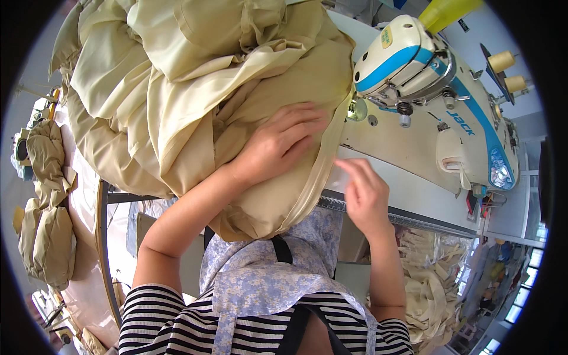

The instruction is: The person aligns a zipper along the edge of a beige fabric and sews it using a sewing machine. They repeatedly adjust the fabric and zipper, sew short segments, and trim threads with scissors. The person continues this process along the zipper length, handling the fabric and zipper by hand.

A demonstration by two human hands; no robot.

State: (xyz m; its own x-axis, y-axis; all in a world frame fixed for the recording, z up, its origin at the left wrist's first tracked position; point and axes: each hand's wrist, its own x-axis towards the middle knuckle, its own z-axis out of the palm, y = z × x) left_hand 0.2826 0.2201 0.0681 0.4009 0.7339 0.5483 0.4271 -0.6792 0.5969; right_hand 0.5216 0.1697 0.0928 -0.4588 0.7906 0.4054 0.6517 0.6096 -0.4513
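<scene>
A large heap of beige fabric, a puffy garment [183, 94], covers the left and middle of the sewing table. Along its right edge curves a pale strip [319, 177] that looks like a zipper tape with a stitched border. My left hand [284, 141] lies flat on the garment just left of that strip, its fingers stretched toward the machine. My right hand [364, 192] hovers right of the strip near the table's front edge. Its index finger reaches out and the others bend; the fingertips are slightly blurred, and I see nothing held in them.
A white and blue sewing machine [408, 65] stands at the right, its needle area close to the garment's edge. Thread cones [502, 61] sit behind it. A ruler strip [408, 220] runs along the table front. Beige pieces [435, 278] lie below right; another puffy garment [47, 236] lies far left.
</scene>
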